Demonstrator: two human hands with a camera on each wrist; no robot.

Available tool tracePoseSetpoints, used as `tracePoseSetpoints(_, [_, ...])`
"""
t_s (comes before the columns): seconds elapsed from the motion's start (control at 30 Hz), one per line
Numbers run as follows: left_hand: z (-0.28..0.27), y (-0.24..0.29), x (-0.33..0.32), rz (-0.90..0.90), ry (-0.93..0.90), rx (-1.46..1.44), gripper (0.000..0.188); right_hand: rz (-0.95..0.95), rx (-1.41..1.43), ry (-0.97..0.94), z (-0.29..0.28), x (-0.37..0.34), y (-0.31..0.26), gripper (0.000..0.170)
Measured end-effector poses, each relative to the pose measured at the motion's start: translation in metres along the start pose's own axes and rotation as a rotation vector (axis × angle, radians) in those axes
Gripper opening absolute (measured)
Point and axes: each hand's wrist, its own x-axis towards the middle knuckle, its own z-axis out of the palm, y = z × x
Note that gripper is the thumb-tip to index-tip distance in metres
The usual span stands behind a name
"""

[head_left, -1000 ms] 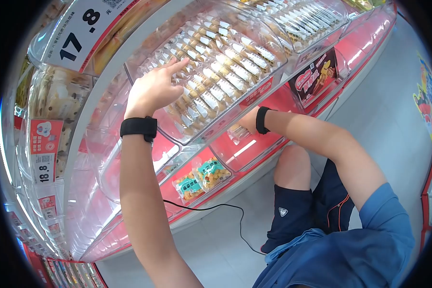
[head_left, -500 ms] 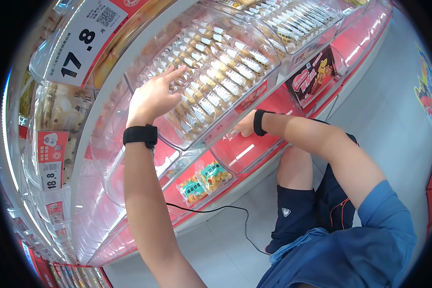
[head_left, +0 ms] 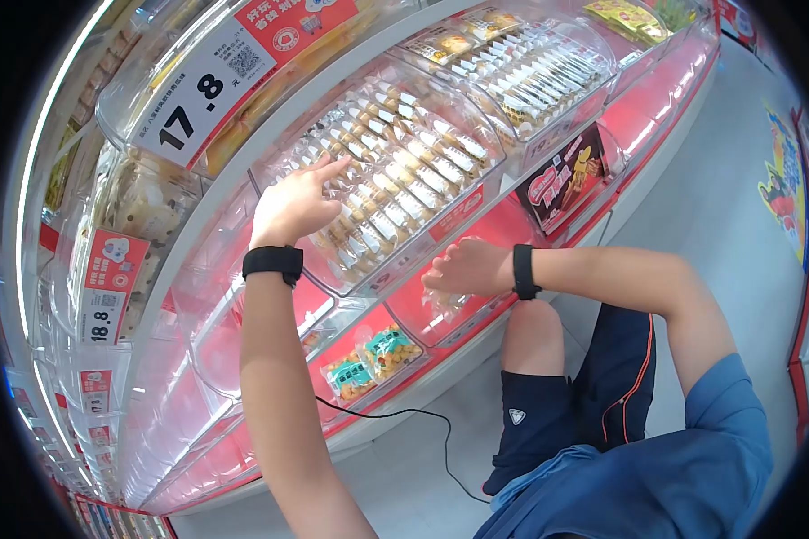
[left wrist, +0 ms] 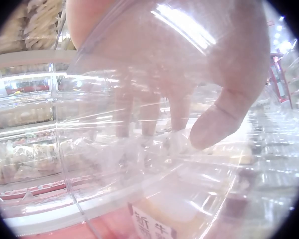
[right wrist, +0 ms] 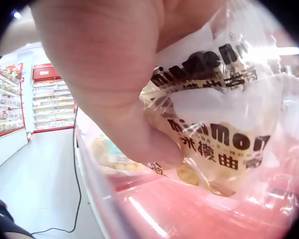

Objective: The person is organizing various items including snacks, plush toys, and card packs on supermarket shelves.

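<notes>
My left hand (head_left: 292, 208) reaches into an upper clear bin (head_left: 355, 286), its fingers extended over rows of individually wrapped cookies (head_left: 409, 180). The left wrist view shows that hand's fingers through clear plastic, fingertips down at the wrappers. Lower down, in front of this bin, my right hand (head_left: 467, 267) holds wrapped cookie packets (right wrist: 217, 137) between thumb and fingers. Their see-through wrappers carry dark "minmon" lettering, and they hang over the pink-red floor of a lower bin (right wrist: 189, 214). In the head view the right hand partly covers them.
Two snack bags with teal labels (head_left: 388, 349) lie in the neighbouring lower bin. A dark boxed-snack sign (head_left: 562, 180) stands to the right. Large price tags (head_left: 193, 108) hang at upper left. A black cable (head_left: 404, 412) crosses the floor beside my knee (head_left: 532, 337).
My right hand has come out from beneath the upper bin's front edge, and its back now shows fully. My left hand stays over the wrapped cookies. The head view has shifted slightly.
</notes>
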Motion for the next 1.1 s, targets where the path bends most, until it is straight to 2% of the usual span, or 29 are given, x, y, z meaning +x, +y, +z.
tracePoseSetpoints(0.13, [-0.004, 0.004, -0.003, -0.015, -0.006, 0.021, 0.067, -0.096, 0.071, 0.191, -0.069, -0.05, -0.019, 0.045])
tracePoseSetpoints(0.27, [-0.002, 0.003, -0.004, -0.016, 0.024, 0.006, 0.066, 0.182, 1.058, 0.267, -0.152, -0.072, -0.014, 0.064])
tracePoseSetpoints(0.33, [-0.007, 0.008, -0.006, -0.022, 0.008, -0.001, 0.066, 0.438, 1.465, 0.115, -0.186, -0.069, 0.004, 0.055])
tracePoseSetpoints(0.4, [0.0, 0.003, -0.006, 0.004, 0.088, -0.023, 0.061, 0.523, 1.631, 0.326, -0.203, -0.053, 0.012, 0.048])
tracePoseSetpoints(0.43, [0.003, 0.0, -0.003, 0.002, 0.106, -0.034, 0.059, 0.52, 1.747, 0.317, -0.201, -0.043, 0.022, 0.04])
tracePoseSetpoints(0.5, [0.007, -0.003, -0.001, -0.041, 0.144, -0.021, 0.05, 0.54, 1.753, 0.37, -0.19, -0.018, 0.042, 0.036])
tracePoseSetpoints(0.53, [0.009, -0.004, -0.003, -0.017, 0.228, -0.038, 0.041, 0.544, 1.756, 0.396, -0.184, -0.004, 0.052, 0.034])
tracePoseSetpoints(0.67, [0.014, -0.011, 0.005, -0.128, 0.237, 0.083, 0.029, 0.59, 1.884, 0.606, -0.159, 0.061, 0.083, 0.028])
tracePoseSetpoints(0.73, [0.005, -0.006, 0.0, -0.223, 0.363, -0.301, 0.033, 0.558, 1.934, 0.669, -0.134, 0.104, 0.106, 0.028])
tracePoseSetpoints(0.77, [0.01, -0.012, 0.002, -0.178, 0.504, -0.397, 0.036, 0.657, 1.691, 0.651, -0.135, 0.118, 0.115, 0.028])
tracePoseSetpoints(0.8, [0.02, -0.018, 0.003, -0.132, 0.64, -0.494, 0.04, 0.598, 1.379, 0.817, -0.133, 0.126, 0.119, 0.031])
tracePoseSetpoints(0.83, [0.029, -0.026, 0.004, -0.086, 0.772, -0.588, 0.045, 0.634, 1.271, 0.803, -0.133, 0.135, 0.124, 0.031])
tracePoseSetpoints(0.9, [0.018, -0.021, -0.002, -0.013, 0.726, -0.471, 0.053, 0.693, 1.048, 0.768, -0.138, 0.155, 0.14, 0.031])
tracePoseSetpoints(0.93, [0.021, -0.022, -0.002, -0.009, 0.7, -0.256, 0.047, 0.725, 0.933, 0.745, -0.138, 0.163, 0.144, 0.031])
tracePoseSetpoints(1.0, [0.027, -0.023, -0.002, 0.006, 0.679, 0.184, 0.037, 0.646, 0.603, 0.526, -0.14, 0.188, 0.147, 0.031])
tracePoseSetpoints(1.03, [0.033, -0.03, 0.0, 0.041, 0.738, 0.301, 0.028, 0.605, 0.408, 0.446, -0.136, 0.209, 0.151, 0.033])
tracePoseSetpoints(1.1, [0.032, -0.032, 0.001, 0.1, 0.875, 0.269, 0.019, 0.422, 0.215, 0.413, -0.137, 0.227, 0.134, 0.035])
